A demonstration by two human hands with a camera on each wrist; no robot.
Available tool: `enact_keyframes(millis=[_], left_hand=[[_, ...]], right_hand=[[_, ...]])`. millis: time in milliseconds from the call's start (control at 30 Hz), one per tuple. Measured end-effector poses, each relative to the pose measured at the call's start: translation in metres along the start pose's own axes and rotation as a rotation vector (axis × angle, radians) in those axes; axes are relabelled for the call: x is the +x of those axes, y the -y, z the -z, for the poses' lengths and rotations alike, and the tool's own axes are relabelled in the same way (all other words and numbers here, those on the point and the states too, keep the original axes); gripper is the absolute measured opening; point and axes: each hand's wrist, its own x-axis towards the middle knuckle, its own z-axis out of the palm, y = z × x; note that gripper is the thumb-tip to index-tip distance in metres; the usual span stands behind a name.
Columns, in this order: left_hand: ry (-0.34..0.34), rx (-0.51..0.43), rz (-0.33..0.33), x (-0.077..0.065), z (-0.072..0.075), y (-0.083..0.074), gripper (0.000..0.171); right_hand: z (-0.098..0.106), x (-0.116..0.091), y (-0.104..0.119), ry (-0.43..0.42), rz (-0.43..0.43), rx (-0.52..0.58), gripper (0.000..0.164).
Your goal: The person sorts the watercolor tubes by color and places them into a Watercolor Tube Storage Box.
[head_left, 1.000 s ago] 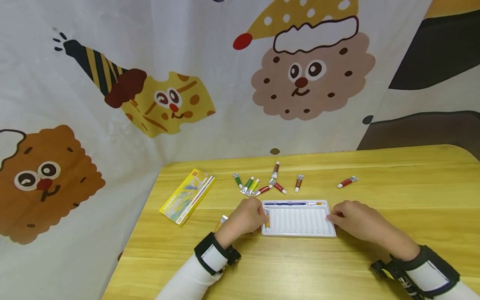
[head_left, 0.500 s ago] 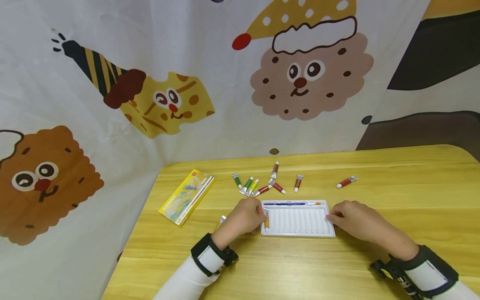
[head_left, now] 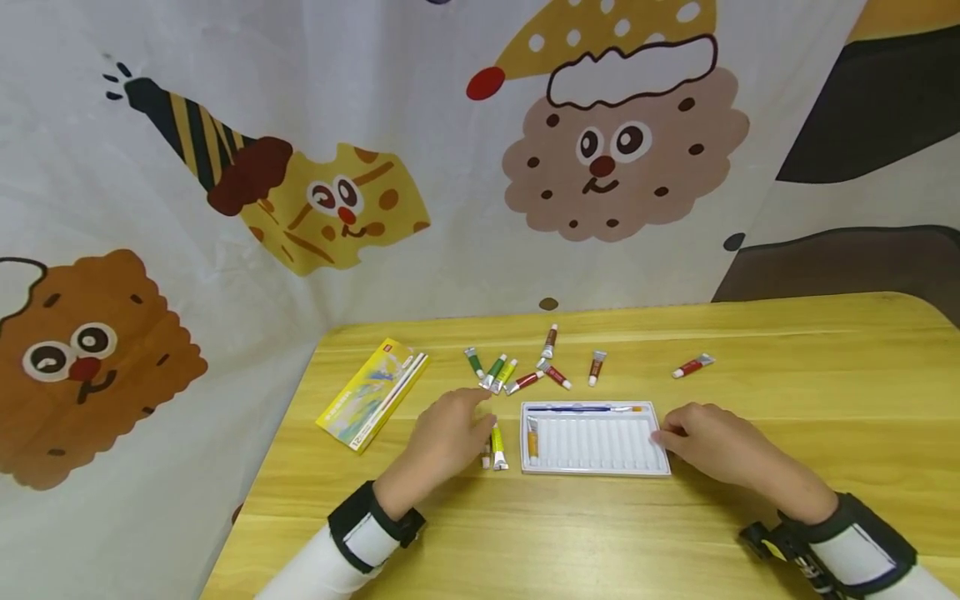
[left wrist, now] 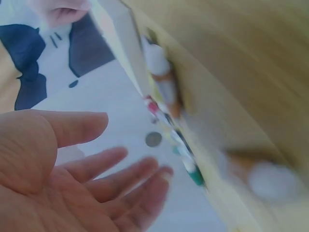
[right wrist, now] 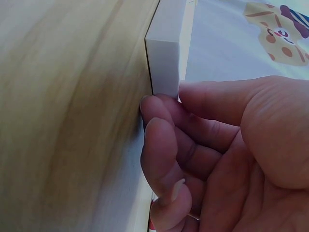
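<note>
A white ribbed plastic tray lies on the table, a blue-handled paintbrush along its top groove and an orange-yellow paint tube in its leftmost slot. My right hand pinches the tray's right edge between thumb and fingers; the right wrist view shows the thumb on the tray's corner. Left of the tray hovers my left hand, its fingers loosely extended and holding nothing in the left wrist view. Beneath its fingertips lie a yellow paint tube and another tube, partly hidden by the hand.
Behind the tray are scattered several paint tubes, among them green, red and brown ones. One red tube lies apart at the right. A yellow paint box rests at the left; a printed curtain hangs behind the table.
My left hand has let go of the orange-yellow tube in the tray's left slot and moved left, uncovering the yellow tube. The right hand keeps its place at the tray.
</note>
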Motion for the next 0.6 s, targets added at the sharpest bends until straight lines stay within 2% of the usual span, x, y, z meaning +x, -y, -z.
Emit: enact_keyframes(millis=[133, 233, 400, 500, 600], left_hand=[[-0.009, 0.028, -0.003, -0.011, 0.007, 0.015, 0.052], [-0.010, 0.070, -0.004, -0.020, 0.008, 0.025, 0.059], [0.009, 0.178, 0.032, -0.031, 0.006, 0.037, 0.066], [0.008, 0.248, 0.043, -0.036, 0.006, 0.042, 0.060], [-0.013, 0.301, 0.031, -0.040, 0.006, 0.045, 0.038]], right_hand=[[0.000, 0.000, 0.001, -0.001, -0.002, 0.003, 0.029], [0.000, -0.001, 0.001, -0.001, 0.002, 0.002, 0.029], [0.000, 0.000, 0.000, -0.002, 0.004, -0.003, 0.028], [-0.001, 0.000, 0.000, -0.001, 0.007, -0.006, 0.028], [-0.001, 0.001, -0.001, -0.004, 0.013, -0.009, 0.029]])
